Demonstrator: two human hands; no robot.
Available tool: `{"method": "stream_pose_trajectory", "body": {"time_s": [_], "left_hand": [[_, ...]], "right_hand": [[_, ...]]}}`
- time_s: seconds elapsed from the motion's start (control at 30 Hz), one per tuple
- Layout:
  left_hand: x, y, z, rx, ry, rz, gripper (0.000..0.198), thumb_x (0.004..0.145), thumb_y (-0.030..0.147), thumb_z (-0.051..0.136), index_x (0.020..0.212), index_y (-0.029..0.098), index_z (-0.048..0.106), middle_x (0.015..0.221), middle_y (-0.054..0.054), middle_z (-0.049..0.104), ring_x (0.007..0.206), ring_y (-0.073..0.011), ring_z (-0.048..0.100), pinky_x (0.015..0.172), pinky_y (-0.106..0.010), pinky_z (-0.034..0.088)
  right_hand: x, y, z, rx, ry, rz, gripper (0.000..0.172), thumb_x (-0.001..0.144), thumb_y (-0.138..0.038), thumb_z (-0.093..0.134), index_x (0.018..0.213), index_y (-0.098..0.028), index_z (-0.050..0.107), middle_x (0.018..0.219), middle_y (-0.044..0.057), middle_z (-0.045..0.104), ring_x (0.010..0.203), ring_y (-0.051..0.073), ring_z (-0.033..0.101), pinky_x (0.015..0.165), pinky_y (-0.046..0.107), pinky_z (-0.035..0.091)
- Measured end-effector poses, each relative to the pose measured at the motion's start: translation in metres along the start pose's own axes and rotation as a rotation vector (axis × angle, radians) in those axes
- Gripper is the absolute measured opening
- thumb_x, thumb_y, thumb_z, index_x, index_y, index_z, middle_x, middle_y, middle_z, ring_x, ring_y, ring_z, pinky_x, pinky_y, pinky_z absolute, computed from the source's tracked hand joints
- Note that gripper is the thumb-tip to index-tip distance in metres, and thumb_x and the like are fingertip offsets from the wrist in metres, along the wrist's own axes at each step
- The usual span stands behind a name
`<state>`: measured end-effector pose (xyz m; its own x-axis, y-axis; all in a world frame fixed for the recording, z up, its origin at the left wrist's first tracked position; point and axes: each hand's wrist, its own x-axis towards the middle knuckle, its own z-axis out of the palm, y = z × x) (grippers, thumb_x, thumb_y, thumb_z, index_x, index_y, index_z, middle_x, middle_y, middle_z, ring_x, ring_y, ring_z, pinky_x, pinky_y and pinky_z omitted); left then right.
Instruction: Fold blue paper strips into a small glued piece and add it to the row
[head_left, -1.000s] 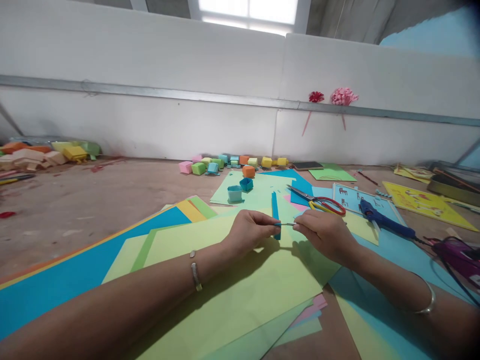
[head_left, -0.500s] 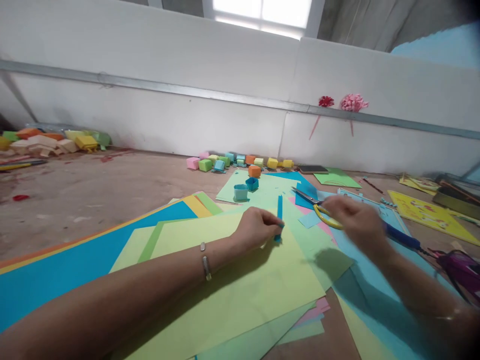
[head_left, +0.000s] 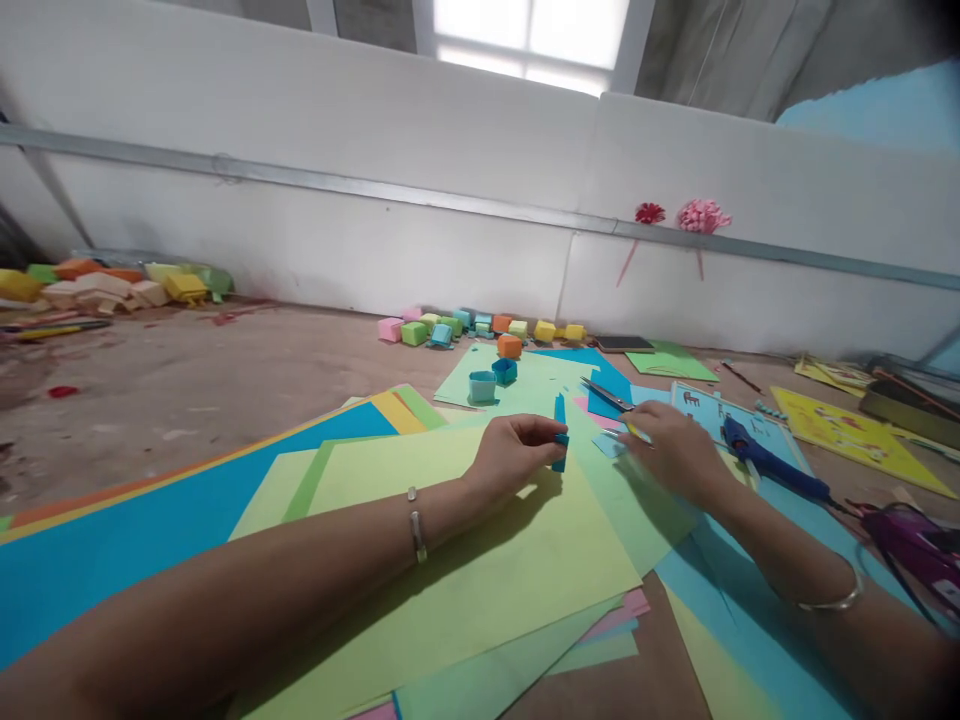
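My left hand [head_left: 516, 452] pinches a narrow blue paper strip [head_left: 559, 418] and holds it upright over a pale green sheet [head_left: 480, 560]. My right hand [head_left: 673, 447] lies to its right with the fingers curled over the handles of the scissors [head_left: 604, 394]. The blades stick out to the upper left, and a bit of yellow handle shows under the fingers. Both wrists wear a metal bangle.
Coloured paper sheets overlap across the brown table [head_left: 187, 390]. Two small blue paper boxes [head_left: 491, 380] stand ahead, with a row of coloured paper boxes [head_left: 480, 326] by the wall. A blue glue gun [head_left: 772, 462] and a purple object [head_left: 919, 540] lie at the right.
My right hand let go of the strip, reached right to the scissors and has closed over their handles. My left hand kept the strip upright.
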<state>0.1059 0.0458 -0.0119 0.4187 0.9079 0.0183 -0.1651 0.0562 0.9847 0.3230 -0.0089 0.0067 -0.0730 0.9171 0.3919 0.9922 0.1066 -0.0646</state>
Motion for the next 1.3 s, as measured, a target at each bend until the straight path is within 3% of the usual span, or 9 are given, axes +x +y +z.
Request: {"method": "stream_pose_trajectory", "body": {"time_s": [0.07,0.2,0.37,0.5,0.63,0.8,0.9,1.07,1.3], "left_hand": [[-0.001,0.001,0.0,-0.023,-0.013,-0.013,0.02,0.056,0.007,0.077,0.075,0.013,0.076,0.068,-0.005,0.072,0.059,-0.0131,0.062,0.06,-0.027,0.052],[-0.002,0.0,0.0,-0.022,-0.105,-0.053,0.02,0.055,0.011,0.08,0.074,0.014,0.077,0.068,-0.004,0.072,0.06,-0.0125,0.061,0.062,-0.027,0.051],[-0.002,0.001,-0.002,0.023,-0.093,0.0,0.024,0.062,0.022,0.082,0.085,0.015,0.079,0.08,-0.007,0.075,0.068,-0.0152,0.063,0.066,-0.029,0.052],[0.0,0.004,-0.001,0.018,-0.053,0.053,0.018,0.075,0.028,0.073,0.083,0.012,0.078,0.083,-0.011,0.075,0.072,-0.0158,0.064,0.067,-0.028,0.053],[-0.001,0.004,-0.002,0.019,-0.039,-0.004,0.022,0.069,0.015,0.074,0.091,0.011,0.076,0.073,-0.006,0.072,0.061,-0.0111,0.059,0.062,-0.026,0.051],[-0.007,0.004,-0.003,0.001,-0.125,-0.073,0.081,0.067,0.017,0.079,0.142,0.014,0.047,0.077,-0.005,0.074,0.065,-0.013,0.061,0.066,-0.028,0.05],[-0.008,0.003,-0.003,-0.043,-0.16,-0.155,0.067,0.065,0.023,0.083,0.127,0.011,0.061,0.078,-0.007,0.073,0.067,-0.013,0.062,0.066,-0.027,0.049],[-0.005,0.0,-0.005,-0.101,-0.248,-0.142,0.03,0.064,0.033,0.083,0.083,0.013,0.072,0.072,-0.005,0.068,0.06,-0.0108,0.058,0.059,-0.026,0.046],[-0.004,-0.001,-0.004,-0.018,-0.264,-0.061,0.018,0.065,0.022,0.076,0.076,0.012,0.066,0.072,-0.004,0.065,0.059,-0.01,0.055,0.057,-0.026,0.043]], "right_hand": [[-0.006,-0.025,0.002,0.205,-0.056,-0.118,0.019,0.089,-0.032,0.058,0.083,-0.021,0.071,0.078,0.004,0.068,0.069,0.015,0.06,0.061,0.024,0.043],[-0.011,-0.055,0.004,0.502,-0.075,-0.149,0.025,0.087,-0.027,0.056,0.064,-0.018,0.062,0.061,-0.001,0.058,0.057,0.011,0.052,0.053,0.022,0.037],[-0.002,-0.024,0.001,0.133,-0.155,-0.006,0.033,0.087,-0.027,0.058,0.055,-0.019,0.052,0.056,0.0,0.055,0.053,0.012,0.047,0.049,0.024,0.026],[-0.002,-0.005,0.008,-0.299,0.006,0.069,0.027,0.089,-0.026,0.059,0.063,-0.017,0.059,0.064,0.007,0.063,0.056,0.016,0.05,0.052,0.029,0.019],[-0.011,-0.029,0.018,-0.162,0.279,-0.287,0.028,0.093,-0.031,0.057,0.068,-0.017,0.059,0.066,0.005,0.061,0.064,0.017,0.051,0.059,0.03,0.029],[-0.017,-0.054,0.017,-0.005,0.549,-0.562,0.013,0.093,-0.015,0.056,0.083,-0.016,0.066,0.063,0.003,0.056,0.063,0.016,0.044,0.059,0.03,0.03],[-0.017,-0.052,0.015,0.053,0.591,-0.596,0.01,0.09,-0.01,0.06,0.086,-0.016,0.068,0.063,0.002,0.055,0.063,0.015,0.042,0.058,0.029,0.031],[-0.016,-0.047,0.014,0.27,0.463,-0.522,0.019,0.088,-0.007,0.057,0.076,-0.017,0.067,0.07,0.003,0.053,0.067,0.014,0.048,0.058,0.028,0.037],[-0.017,-0.049,0.014,0.657,0.188,-0.334,0.01,0.087,-0.014,0.06,0.083,-0.021,0.066,0.09,0.005,0.062,0.085,0.017,0.06,0.073,0.031,0.05]]}}
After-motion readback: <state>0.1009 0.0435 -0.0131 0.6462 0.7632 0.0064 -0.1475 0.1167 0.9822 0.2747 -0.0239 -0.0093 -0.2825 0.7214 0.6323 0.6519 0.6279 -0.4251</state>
